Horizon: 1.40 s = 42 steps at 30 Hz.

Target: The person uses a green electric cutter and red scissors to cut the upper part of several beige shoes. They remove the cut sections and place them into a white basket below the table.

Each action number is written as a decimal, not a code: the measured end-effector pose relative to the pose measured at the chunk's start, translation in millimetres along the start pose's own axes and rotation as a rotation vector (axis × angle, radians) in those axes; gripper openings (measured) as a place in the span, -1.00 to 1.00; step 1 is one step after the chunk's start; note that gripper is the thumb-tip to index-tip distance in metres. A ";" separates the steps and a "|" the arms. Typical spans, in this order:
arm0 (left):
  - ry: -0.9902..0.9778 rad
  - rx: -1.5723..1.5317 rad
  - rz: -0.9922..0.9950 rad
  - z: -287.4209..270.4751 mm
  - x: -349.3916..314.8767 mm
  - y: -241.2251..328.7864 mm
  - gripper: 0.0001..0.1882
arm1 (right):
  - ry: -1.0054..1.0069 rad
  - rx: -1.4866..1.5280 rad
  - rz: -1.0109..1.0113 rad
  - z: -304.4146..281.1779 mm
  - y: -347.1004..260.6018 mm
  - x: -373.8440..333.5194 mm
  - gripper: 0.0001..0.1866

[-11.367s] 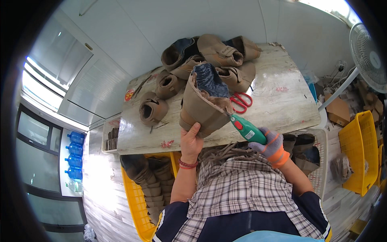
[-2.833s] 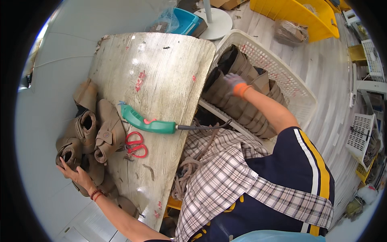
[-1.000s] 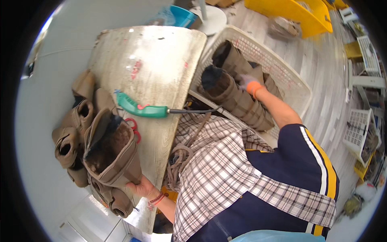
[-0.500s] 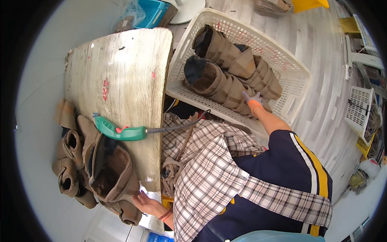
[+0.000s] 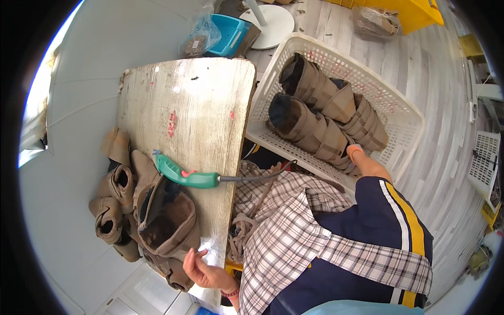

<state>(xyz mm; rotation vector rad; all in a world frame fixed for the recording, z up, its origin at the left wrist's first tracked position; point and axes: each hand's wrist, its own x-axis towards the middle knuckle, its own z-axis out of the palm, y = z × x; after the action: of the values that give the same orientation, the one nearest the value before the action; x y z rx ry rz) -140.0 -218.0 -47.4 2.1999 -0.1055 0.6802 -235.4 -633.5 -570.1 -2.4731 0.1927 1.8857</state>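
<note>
In the white perforated basket [image 5: 407, 101] lie two stacks of nested brown boot uppers, a far stack [image 5: 336, 102] and a near stack [image 5: 310, 131]. My right hand [image 5: 355, 149] reaches into the basket at the right end of the near stack; its fingers are mostly hidden among the pieces. Over the table's near end hovers my left hand [image 5: 203, 270], empty, with loosely bent fingers apart. It is close to a wide brown upper [image 5: 173, 231] with a dark lining. A green corded hand tool [image 5: 189, 177] with a red switch rests on the table.
More brown uppers [image 5: 113, 215] hang over the left edge of the wooden table [image 5: 152, 105]. The tool's cord [image 5: 257, 179] runs toward my plaid apron. Beyond the table stand a blue bin [image 5: 228, 34] and a round white base [image 5: 275, 29]. A yellow crate [image 5: 420, 16] is farther right.
My right hand has gone deeper into the end of the near stack, hiding its fingers. My left hand has lifted away from the uppers, its fingers bending. The whole view has shifted.
</note>
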 end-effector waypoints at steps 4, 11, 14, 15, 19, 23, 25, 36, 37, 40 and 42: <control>-0.165 -0.182 0.077 18.1 3.4 0.8 -0.82 | 0.160 -0.283 -0.116 4.2 10.6 -25.0 -0.95; -0.414 -0.412 -0.010 64.5 19.5 8.4 -0.79 | 0.364 0.274 0.081 19.6 25.6 -43.5 -0.80; -0.543 -0.439 -0.043 81.7 21.2 -5.8 -0.81 | 0.405 1.118 0.161 44.8 58.0 -19.3 -0.71; -0.566 -0.474 -0.066 90.1 19.9 -7.9 -0.81 | 0.495 0.730 0.120 48.8 64.7 -23.9 -0.70; -0.661 -0.495 -0.024 112.4 18.2 -16.3 -0.82 | 0.736 -0.037 -0.052 50.8 93.8 -58.9 -0.69; -0.627 -0.514 -0.023 111.7 11.9 -32.8 -0.83 | 0.620 1.861 -0.166 -80.6 66.9 -214.2 -0.68; -0.616 -0.553 -0.090 109.0 13.2 -35.8 -0.83 | 0.848 1.945 -0.343 -99.8 78.8 -239.0 -0.72; -0.375 -0.566 -0.083 113.4 6.4 -62.4 -0.83 | 0.717 1.741 -1.077 -290.2 52.7 -327.9 -0.50; -0.317 -0.512 -0.059 106.3 7.6 -64.5 -0.83 | 0.726 1.655 -1.127 -302.8 44.2 -328.8 -0.50; 0.058 -0.039 0.063 79.2 9.1 -69.2 -0.83 | 0.647 1.589 -1.212 -334.4 1.4 -354.4 -0.53; 0.349 0.075 0.034 62.1 2.6 -85.5 -0.78 | 0.370 1.600 -1.062 -361.9 -37.8 -368.9 -0.56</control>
<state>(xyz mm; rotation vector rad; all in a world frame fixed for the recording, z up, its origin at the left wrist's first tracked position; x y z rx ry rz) -85.7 -206.0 -137.2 2.1188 0.0635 1.0913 20.1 -600.0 -120.5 -1.1921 0.1918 0.3547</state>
